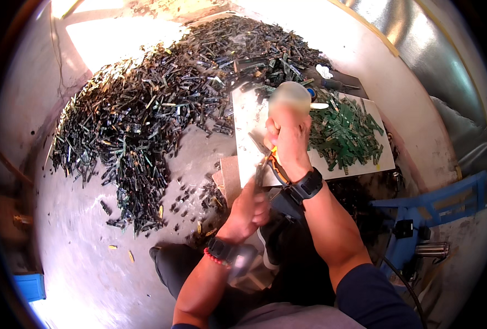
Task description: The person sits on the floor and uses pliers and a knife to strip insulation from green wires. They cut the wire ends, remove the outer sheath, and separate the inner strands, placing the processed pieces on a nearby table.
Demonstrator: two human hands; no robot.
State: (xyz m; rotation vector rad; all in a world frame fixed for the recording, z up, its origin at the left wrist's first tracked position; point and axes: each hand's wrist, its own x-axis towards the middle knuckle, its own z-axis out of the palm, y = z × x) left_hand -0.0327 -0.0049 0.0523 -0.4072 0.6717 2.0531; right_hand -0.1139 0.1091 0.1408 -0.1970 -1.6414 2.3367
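Observation:
My left hand [247, 213] is closed around a dark narrow strip [260, 174], whose top end meets the tool near my right hand. In my right hand [291, 142] is a hand tool with black-and-orange handles [277, 166], seemingly pliers. Its metal end lies close to the strip. A round blurred patch above my right fist hides what is there. Both hands are over the near-left part of a white board [245, 131]. Green circuit board strips [344, 129] lie heaped on the board's right side.
A large heap of dark strips [144, 107] covers the floor ahead and left. Beyond the board lies a screwdriver-like tool [334, 85] beside a crumpled white piece [324, 72]. On the right are a blue plastic stool or chair [408, 218] and a metal flask [432, 249].

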